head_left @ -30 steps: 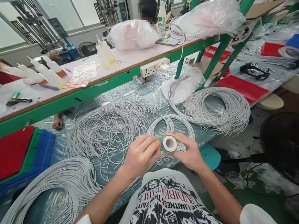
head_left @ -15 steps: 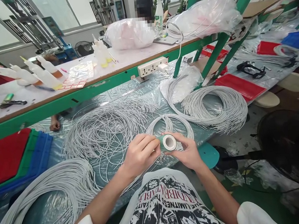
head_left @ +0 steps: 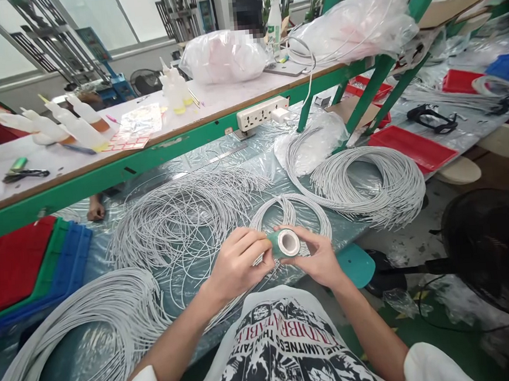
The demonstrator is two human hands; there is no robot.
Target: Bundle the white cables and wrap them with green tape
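Observation:
A green roll with a white hollow core [head_left: 289,242] is held up in front of my chest, its open end facing me. My right hand [head_left: 319,257] grips the roll's right side between thumb and fingers. On its left side my left hand [head_left: 241,261] is closed, fingertips pinched at the roll's edge; whatever thin piece they pinch is too small to make out. Just behind the roll lies a small coil of grey cables [head_left: 311,209]. A loose tangle of cables [head_left: 172,217] spreads behind my left hand.
Large cable coils lie at the lower left [head_left: 90,291] and right [head_left: 394,179]. Stacked coloured bins [head_left: 69,252] stand at left. A raised shelf [head_left: 174,123] holds bottles and plastic bags. Another person's hand [head_left: 96,209] rests beneath it. A black fan [head_left: 492,248] stands at right.
The view has shifted slightly, so the surroundings appear a little further right. Both hands and the roll look nearly unchanged.

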